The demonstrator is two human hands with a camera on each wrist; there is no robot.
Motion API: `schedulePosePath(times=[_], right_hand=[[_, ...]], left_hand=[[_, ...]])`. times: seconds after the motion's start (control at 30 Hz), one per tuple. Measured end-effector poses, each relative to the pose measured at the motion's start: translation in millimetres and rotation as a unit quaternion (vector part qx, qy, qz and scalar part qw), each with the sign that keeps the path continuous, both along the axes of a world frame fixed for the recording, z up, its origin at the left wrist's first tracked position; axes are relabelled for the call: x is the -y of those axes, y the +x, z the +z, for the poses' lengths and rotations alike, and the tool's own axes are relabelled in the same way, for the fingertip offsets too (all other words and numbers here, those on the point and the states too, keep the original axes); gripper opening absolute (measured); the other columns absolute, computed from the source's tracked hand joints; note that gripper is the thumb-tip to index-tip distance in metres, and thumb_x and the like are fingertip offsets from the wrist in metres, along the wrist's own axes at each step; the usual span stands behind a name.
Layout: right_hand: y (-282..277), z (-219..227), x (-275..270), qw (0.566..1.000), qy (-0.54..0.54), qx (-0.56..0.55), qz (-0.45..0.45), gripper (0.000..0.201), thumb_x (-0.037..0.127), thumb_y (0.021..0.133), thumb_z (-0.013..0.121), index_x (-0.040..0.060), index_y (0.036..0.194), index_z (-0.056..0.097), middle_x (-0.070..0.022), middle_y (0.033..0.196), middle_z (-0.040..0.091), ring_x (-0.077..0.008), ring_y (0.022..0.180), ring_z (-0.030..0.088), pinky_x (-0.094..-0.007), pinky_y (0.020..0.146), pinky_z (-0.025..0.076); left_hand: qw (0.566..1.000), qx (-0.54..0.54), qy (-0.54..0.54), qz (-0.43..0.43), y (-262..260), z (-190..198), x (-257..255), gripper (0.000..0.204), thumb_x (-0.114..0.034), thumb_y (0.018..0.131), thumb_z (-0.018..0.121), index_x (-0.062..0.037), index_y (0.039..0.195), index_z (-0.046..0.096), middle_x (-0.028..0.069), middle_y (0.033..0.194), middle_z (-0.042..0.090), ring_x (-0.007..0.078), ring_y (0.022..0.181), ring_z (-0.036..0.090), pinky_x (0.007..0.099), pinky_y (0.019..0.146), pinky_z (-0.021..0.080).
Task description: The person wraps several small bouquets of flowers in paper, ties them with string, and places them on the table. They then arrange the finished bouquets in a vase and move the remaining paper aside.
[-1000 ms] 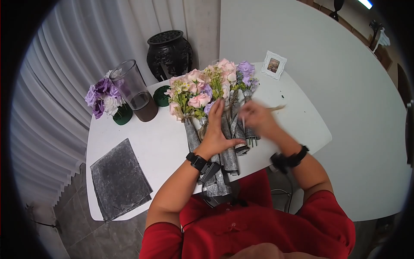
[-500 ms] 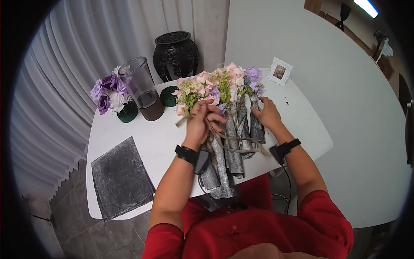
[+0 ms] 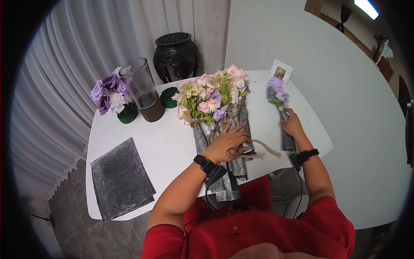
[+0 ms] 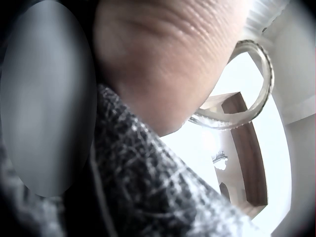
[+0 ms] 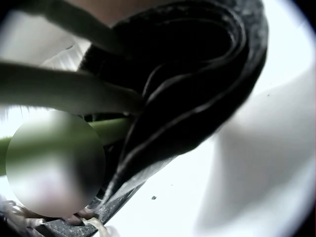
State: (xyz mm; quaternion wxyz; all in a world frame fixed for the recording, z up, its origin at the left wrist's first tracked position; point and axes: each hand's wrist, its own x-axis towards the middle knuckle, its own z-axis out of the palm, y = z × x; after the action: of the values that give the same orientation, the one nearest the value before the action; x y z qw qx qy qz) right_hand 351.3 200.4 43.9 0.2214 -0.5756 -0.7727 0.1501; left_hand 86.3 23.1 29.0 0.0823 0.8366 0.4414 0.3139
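My right hand [image 3: 294,124] grips a small bouquet of purple flowers [image 3: 277,88] wrapped in dark grey paper, at the right of the table. Close up in the right wrist view, green stems [image 5: 64,89] stick out of its rolled wrapping paper [image 5: 197,116]. My left hand [image 3: 226,144] lies with its fingers spread across the other wrapped bouquets [image 3: 210,105], which have pink and lilac roses. Loose raffia strands [image 3: 267,147] trail rightward from beneath it. The left wrist view shows grey wrapping [image 4: 153,168] beside the hand and a raffia loop [image 4: 269,76].
Sheets of dark grey paper [image 3: 123,179] lie on the white table [image 3: 168,155] at left. Behind them stand a glass vase [image 3: 148,95], purple and white flowers [image 3: 110,93] in green foam, and another green foam block [image 3: 169,97]. A white picture frame [image 3: 281,69] stands at the back right.
The right hand has taken the purple bouquet and moved it rightward, away from the others. The left hand has moved the raffia right and come down over the remaining bouquets.
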Motion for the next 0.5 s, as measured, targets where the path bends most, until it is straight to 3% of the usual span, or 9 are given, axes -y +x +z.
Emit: schedulePosePath(times=[0.03, 0.1, 0.13, 0.23, 0.3, 0.37, 0.4, 0.47, 0.5], right_hand=[[4.5, 3.9, 5.9, 1.000, 0.002, 0.002, 0.001, 0.056, 0.012, 0.073, 0.065, 0.0103, 0.126, 0.046, -0.0273, 0.112, 0.053, -0.0415, 0.100, 0.057, -0.0429, 0.088, 0.046], [8.7, 11.8, 16.8, 0.998, 0.052, -0.041, -0.014, 0.056, 0.011, 0.074, 0.063, 0.0078, 0.127, 0.046, -0.0257, 0.112, 0.053, -0.0389, 0.103, 0.056, -0.0413, 0.090, 0.045], [5.0, 14.4, 22.5, 0.994, 0.063, -0.090, 0.027, 0.056, 0.011, 0.075, 0.063, 0.0055, 0.128, 0.046, -0.0240, 0.113, 0.053, -0.0370, 0.105, 0.054, -0.0397, 0.092, 0.044], [-13.2, 17.3, 45.0, 0.989, 0.063, -0.104, 0.088, 0.054, 0.011, 0.076, 0.062, 0.0061, 0.128, 0.046, -0.0238, 0.118, 0.052, -0.0364, 0.108, 0.053, -0.0383, 0.094, 0.042], [-26.9, 28.1, 71.3, 0.980, -0.073, -0.145, 0.112, 0.055, 0.010, 0.075, 0.064, 0.0055, 0.127, 0.048, -0.0217, 0.116, 0.056, -0.0333, 0.109, 0.055, -0.0357, 0.095, 0.041], [-21.4, 4.1, 67.9, 0.971, -0.090, -0.123, 0.183, 0.054, 0.008, 0.074, 0.063, 0.0057, 0.126, 0.049, -0.0211, 0.113, 0.058, -0.0325, 0.107, 0.056, -0.0357, 0.093, 0.042], [-18.4, 5.0, 67.2, 0.971, -0.091, -0.123, 0.182, 0.054, 0.008, 0.074, 0.063, 0.0057, 0.126, 0.049, -0.0211, 0.113, 0.058, -0.0325, 0.107, 0.056, -0.0357, 0.093, 0.042], [-8.7, 9.5, 63.1, 0.983, -0.110, -0.105, 0.100, 0.054, 0.007, 0.074, 0.062, 0.0050, 0.127, 0.048, -0.0221, 0.114, 0.057, -0.0334, 0.108, 0.055, -0.0355, 0.092, 0.043], [-5.0, 7.8, 57.6, 0.989, -0.065, -0.114, 0.074, 0.054, 0.007, 0.075, 0.062, 0.0038, 0.127, 0.048, -0.0228, 0.114, 0.057, -0.0342, 0.107, 0.056, -0.0352, 0.093, 0.043]], left_hand=[[1.000, 0.002, 0.002, 0.001, 0.1, 3.2, -0.3, 0.027, -0.019, 0.086, 0.056, -0.0122, 0.112, 0.059, 0.0048, 0.114, 0.060, 0.0270, 0.134, 0.034, 0.0556, 0.112, 0.011], [0.998, -0.056, 0.013, 0.009, 0.0, 9.7, -2.0, 0.015, -0.015, 0.085, 0.055, -0.0080, 0.098, 0.058, 0.0062, 0.111, 0.060, 0.0273, 0.132, 0.037, 0.0549, 0.112, 0.014], [0.998, -0.056, 0.012, 0.006, -0.3, 9.6, -3.5, 0.015, -0.015, 0.085, 0.055, -0.0080, 0.098, 0.058, 0.0062, 0.111, 0.060, 0.0273, 0.132, 0.037, 0.0549, 0.112, 0.014], [0.998, -0.062, -0.003, -0.014, -1.1, 8.0, -8.0, 0.007, -0.011, 0.083, 0.053, -0.0063, 0.088, 0.053, 0.0072, 0.107, 0.060, 0.0273, 0.122, 0.047, 0.0527, 0.112, 0.017], [0.998, -0.049, -0.042, -0.001, 0.8, 7.7, -8.3, 0.005, -0.011, 0.083, 0.052, -0.0073, 0.083, 0.050, 0.0081, 0.102, 0.061, 0.0271, 0.108, 0.055, 0.0506, 0.111, 0.020], [0.999, -0.035, -0.034, 0.004, 1.4, 8.8, -7.1, 0.004, -0.011, 0.081, 0.052, -0.0085, 0.084, 0.052, 0.0059, 0.103, 0.062, 0.0248, 0.102, 0.056, 0.0489, 0.110, 0.022], [0.999, -0.021, -0.026, 0.009, 1.7, 8.9, -5.7, 0.007, -0.012, 0.079, 0.053, -0.0096, 0.085, 0.055, 0.0037, 0.104, 0.062, 0.0226, 0.097, 0.056, 0.0473, 0.109, 0.024], [1.000, 0.006, 0.002, -0.008, 5.6, 1.9, -5.8, 0.008, -0.014, 0.079, 0.054, -0.0101, 0.086, 0.057, 0.0026, 0.104, 0.063, 0.0220, 0.100, 0.055, 0.0471, 0.109, 0.024], [0.999, 0.033, 0.032, -0.024, 7.2, 0.9, -5.5, 0.010, -0.016, 0.080, 0.055, -0.0105, 0.087, 0.060, 0.0015, 0.104, 0.064, 0.0214, 0.103, 0.054, 0.0469, 0.109, 0.024]])
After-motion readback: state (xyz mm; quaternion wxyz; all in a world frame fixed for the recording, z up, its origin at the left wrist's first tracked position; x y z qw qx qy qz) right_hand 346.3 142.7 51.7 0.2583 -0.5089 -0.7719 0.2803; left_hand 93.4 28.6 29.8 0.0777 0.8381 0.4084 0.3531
